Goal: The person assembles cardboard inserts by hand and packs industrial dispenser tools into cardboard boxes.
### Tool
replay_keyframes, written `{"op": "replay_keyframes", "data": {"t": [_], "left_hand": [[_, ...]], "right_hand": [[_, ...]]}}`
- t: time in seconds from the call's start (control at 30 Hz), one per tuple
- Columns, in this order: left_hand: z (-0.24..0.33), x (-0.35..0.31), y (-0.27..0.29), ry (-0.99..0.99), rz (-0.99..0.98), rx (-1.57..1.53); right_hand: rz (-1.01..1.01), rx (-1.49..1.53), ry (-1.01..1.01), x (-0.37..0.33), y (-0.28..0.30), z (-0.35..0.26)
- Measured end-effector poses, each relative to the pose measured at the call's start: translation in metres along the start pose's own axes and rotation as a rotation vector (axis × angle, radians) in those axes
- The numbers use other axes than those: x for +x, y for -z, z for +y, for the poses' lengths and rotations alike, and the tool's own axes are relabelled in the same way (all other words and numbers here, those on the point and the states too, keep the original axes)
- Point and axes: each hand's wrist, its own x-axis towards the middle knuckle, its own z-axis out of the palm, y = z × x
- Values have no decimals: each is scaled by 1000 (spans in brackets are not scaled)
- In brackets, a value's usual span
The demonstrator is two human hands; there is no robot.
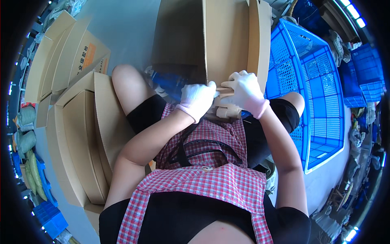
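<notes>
White gloves cover both of my hands, which are close together in front of my lap. My left hand [197, 98] is closed in a pinch beside the near edge of a tall open cardboard box [227, 36]. My right hand [245, 92] curls around narrow tan pieces [224, 92] whose kind I cannot make out. Their left ends reach the fingertips of my left hand. Just below the hands is a pale, crumpled-looking item [228, 112], partly hidden. Clear plastic with blue in it [168, 83] lies to the left of my left hand.
Open cardboard boxes [75, 138] stand at my left, with another printed one [77, 53] behind. A large blue mesh crate [306, 91] stands at my right. Farther right are stacked blue bins [365, 69]. Green sacks [34, 175] lie at the far left.
</notes>
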Motion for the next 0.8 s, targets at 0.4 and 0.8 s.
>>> {"op": "replay_keyframes", "data": {"t": [0.4,0.8], "left_hand": [[-79,-28,82,506,779,-1096],[-156,25,198,338,330,-457]], "right_hand": [[-561,1443,-154,103,35,89],[756,751,-303,54,96,209]]}}
